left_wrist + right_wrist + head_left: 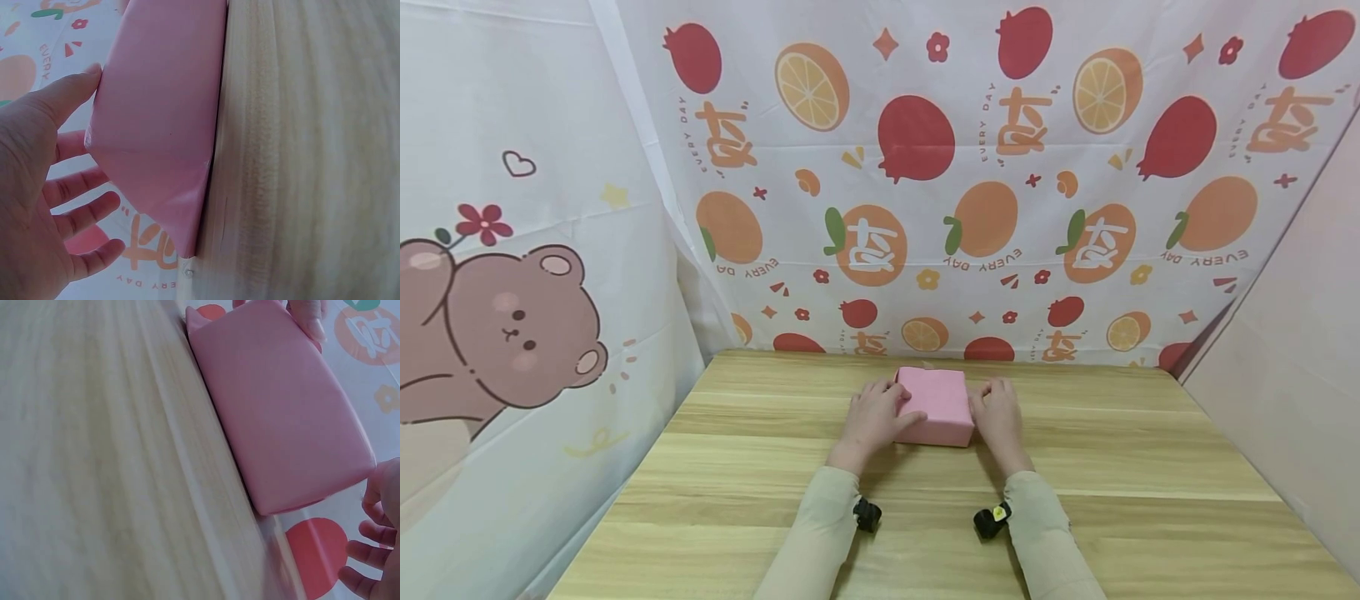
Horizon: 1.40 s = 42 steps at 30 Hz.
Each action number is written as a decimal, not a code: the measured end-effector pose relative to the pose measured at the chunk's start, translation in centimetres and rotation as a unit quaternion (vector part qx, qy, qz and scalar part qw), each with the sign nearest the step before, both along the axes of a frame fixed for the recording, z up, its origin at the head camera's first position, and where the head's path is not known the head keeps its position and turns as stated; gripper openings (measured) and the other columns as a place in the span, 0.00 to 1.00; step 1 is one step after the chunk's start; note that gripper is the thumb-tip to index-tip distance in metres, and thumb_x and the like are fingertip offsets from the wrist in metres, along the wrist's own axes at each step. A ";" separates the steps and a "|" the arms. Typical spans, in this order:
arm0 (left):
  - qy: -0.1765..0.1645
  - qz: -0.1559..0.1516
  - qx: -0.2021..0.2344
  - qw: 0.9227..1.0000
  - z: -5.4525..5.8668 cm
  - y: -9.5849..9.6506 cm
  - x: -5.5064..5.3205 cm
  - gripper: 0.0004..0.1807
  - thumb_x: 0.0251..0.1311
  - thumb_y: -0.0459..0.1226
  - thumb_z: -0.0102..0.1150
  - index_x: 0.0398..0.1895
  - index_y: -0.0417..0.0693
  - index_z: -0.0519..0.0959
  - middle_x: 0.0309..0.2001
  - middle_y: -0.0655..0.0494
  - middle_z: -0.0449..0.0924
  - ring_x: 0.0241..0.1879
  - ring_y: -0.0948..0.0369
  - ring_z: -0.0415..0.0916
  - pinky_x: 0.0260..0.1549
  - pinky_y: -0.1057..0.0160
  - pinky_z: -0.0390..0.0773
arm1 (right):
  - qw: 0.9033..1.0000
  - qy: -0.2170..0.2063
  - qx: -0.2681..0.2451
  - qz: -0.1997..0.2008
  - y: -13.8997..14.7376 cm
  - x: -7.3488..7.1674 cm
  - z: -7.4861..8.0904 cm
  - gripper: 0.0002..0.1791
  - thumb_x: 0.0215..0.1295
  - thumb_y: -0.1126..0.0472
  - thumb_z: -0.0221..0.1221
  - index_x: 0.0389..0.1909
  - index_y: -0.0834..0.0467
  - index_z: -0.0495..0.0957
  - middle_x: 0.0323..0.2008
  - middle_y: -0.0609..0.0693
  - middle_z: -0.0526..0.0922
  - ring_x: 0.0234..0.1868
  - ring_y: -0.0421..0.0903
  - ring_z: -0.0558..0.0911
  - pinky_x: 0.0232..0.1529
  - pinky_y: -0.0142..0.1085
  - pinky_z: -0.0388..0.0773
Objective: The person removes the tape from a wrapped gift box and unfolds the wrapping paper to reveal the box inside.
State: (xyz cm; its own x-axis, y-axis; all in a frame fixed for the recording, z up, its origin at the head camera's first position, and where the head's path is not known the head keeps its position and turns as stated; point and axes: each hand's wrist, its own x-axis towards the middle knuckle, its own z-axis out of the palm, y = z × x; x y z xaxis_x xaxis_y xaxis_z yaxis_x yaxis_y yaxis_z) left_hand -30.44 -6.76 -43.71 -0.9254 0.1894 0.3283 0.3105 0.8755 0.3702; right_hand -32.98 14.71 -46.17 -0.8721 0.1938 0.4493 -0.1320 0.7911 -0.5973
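A box wrapped in pink paper (936,396) lies on the wooden table between my two hands. My left hand (874,414) rests at its left end, thumb and forefinger over the top edge. In the left wrist view the left hand's (37,169) other fingers are loosely spread beside the box, where a pointed paper flap (181,228) sticks out at the end. At the box's right end is my right hand (997,417), its forefinger bent against the corner. The right wrist view shows the right hand's (381,531) remaining fingers loosely bent, apart from the pink paper.
The wooden table (925,533) reaches back to a white curtain with fruit prints (917,137). A white sheet with a bear print (523,325) hangs at the left, and a pale wall (1292,333) stands at the right. Both wrists carry black cameras (868,515).
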 end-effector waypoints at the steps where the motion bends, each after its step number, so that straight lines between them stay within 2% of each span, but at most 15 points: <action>1: 0.000 0.000 0.000 1.000 0.0 0.0 0.0 0.25 0.44 0.64 0.55 0.38 0.59 0.76 0.44 0.57 0.74 0.48 0.56 0.69 0.43 0.50 0.67 | 1.000 -0.001 -0.002 -0.003 0.1 0.1 0.1 0.07 0.55 0.59 0.53 0.26 0.60 0.71 0.39 0.56 0.72 0.38 0.52 0.75 0.37 0.45 0.74; 3: 0.001 0.000 0.000 1.000 0.0 0.0 0.0 0.25 0.44 0.64 0.55 0.38 0.59 0.76 0.44 0.57 0.74 0.48 0.56 0.69 0.43 0.50 0.67 | 1.000 -0.005 -0.006 -0.010 0.3 0.1 0.3 0.08 0.54 0.58 0.53 0.26 0.60 0.72 0.38 0.57 0.72 0.37 0.52 0.75 0.36 0.45 0.74; 9: 0.005 -0.002 0.006 1.000 -0.1 0.0 0.0 0.25 0.44 0.64 0.56 0.38 0.59 0.76 0.43 0.58 0.74 0.47 0.56 0.69 0.45 0.49 0.67 | 0.999 -0.021 -0.028 -0.012 1.3 0.0 0.3 0.08 0.53 0.58 0.52 0.27 0.60 0.72 0.39 0.57 0.72 0.39 0.53 0.75 0.42 0.45 0.74; 13: 0.011 -0.004 0.009 1.000 -0.1 0.0 0.0 0.25 0.45 0.63 0.56 0.39 0.58 0.76 0.43 0.57 0.74 0.47 0.56 0.70 0.45 0.49 0.67 | 0.999 -0.026 -0.044 -0.010 1.6 0.0 0.4 0.08 0.53 0.58 0.51 0.27 0.60 0.72 0.38 0.56 0.72 0.38 0.52 0.74 0.40 0.44 0.73; 19: 0.022 -0.009 0.034 0.999 -0.3 0.1 -0.2 0.22 0.52 0.59 0.53 0.42 0.57 0.77 0.46 0.56 0.75 0.49 0.56 0.70 0.46 0.49 0.69 | 0.995 -0.008 -0.103 -0.003 1.9 -0.2 0.5 0.09 0.57 0.60 0.48 0.30 0.61 0.72 0.34 0.58 0.74 0.37 0.53 0.75 0.38 0.44 0.72; 23: 0.040 -0.013 0.051 0.998 -0.5 0.0 -0.5 0.18 0.55 0.54 0.53 0.42 0.55 0.78 0.41 0.57 0.76 0.43 0.58 0.72 0.42 0.54 0.72 | 0.991 -0.017 -0.130 0.012 1.9 -0.4 0.7 0.09 0.59 0.60 0.49 0.36 0.62 0.73 0.36 0.57 0.75 0.39 0.52 0.75 0.41 0.44 0.72; 25: 0.047 -0.012 0.056 0.997 -0.6 -0.1 -0.7 0.17 0.56 0.53 0.53 0.42 0.54 0.78 0.40 0.57 0.76 0.41 0.59 0.72 0.40 0.56 0.73 | 0.989 -0.027 -0.141 0.031 1.8 -0.5 1.0 0.11 0.60 0.60 0.49 0.39 0.62 0.72 0.39 0.58 0.75 0.41 0.52 0.75 0.43 0.44 0.72; 28: 0.039 -0.006 0.061 0.997 -0.6 -0.4 -0.9 0.18 0.56 0.52 0.53 0.43 0.53 0.78 0.39 0.57 0.76 0.40 0.59 0.73 0.39 0.56 0.73 | 0.985 -0.041 -0.153 0.070 1.4 -0.6 1.3 0.13 0.61 0.60 0.50 0.43 0.63 0.72 0.42 0.59 0.74 0.44 0.53 0.74 0.46 0.45 0.71; 31: 0.018 -0.004 0.053 0.998 -0.3 -0.7 -1.2 0.20 0.55 0.53 0.54 0.46 0.52 0.77 0.41 0.54 0.76 0.43 0.56 0.73 0.40 0.53 0.73 | 0.983 -0.064 -0.136 0.105 0.9 -0.9 1.4 0.18 0.62 0.58 0.51 0.49 0.64 0.70 0.47 0.60 0.72 0.49 0.55 0.72 0.51 0.47 0.69; 35: -0.031 0.000 0.031 0.999 0.2 -0.9 -2.1 0.26 0.55 0.56 0.52 0.53 0.53 0.73 0.49 0.50 0.73 0.51 0.51 0.69 0.46 0.48 0.71 | 0.985 -0.094 -0.066 0.129 0.4 -1.7 1.2 0.26 0.61 0.51 0.52 0.57 0.61 0.66 0.56 0.59 0.67 0.58 0.56 0.66 0.58 0.51 0.64; 38: -0.062 0.002 0.015 0.998 0.5 -1.0 -3.0 0.29 0.56 0.58 0.49 0.58 0.55 0.69 0.55 0.49 0.70 0.56 0.49 0.65 0.49 0.45 0.68 | 0.984 -0.098 -0.022 0.145 0.2 -2.5 1.2 0.29 0.61 0.47 0.52 0.59 0.60 0.64 0.59 0.60 0.65 0.62 0.57 0.63 0.60 0.54 0.60; 42: -0.081 -0.003 -0.004 0.997 0.7 -1.0 -4.3 0.30 0.57 0.58 0.47 0.59 0.55 0.67 0.58 0.49 0.67 0.58 0.48 0.64 0.51 0.44 0.67 | 0.980 -0.114 0.006 0.164 0.0 -3.3 1.2 0.30 0.62 0.45 0.50 0.60 0.59 0.64 0.61 0.61 0.64 0.63 0.59 0.62 0.61 0.56 0.58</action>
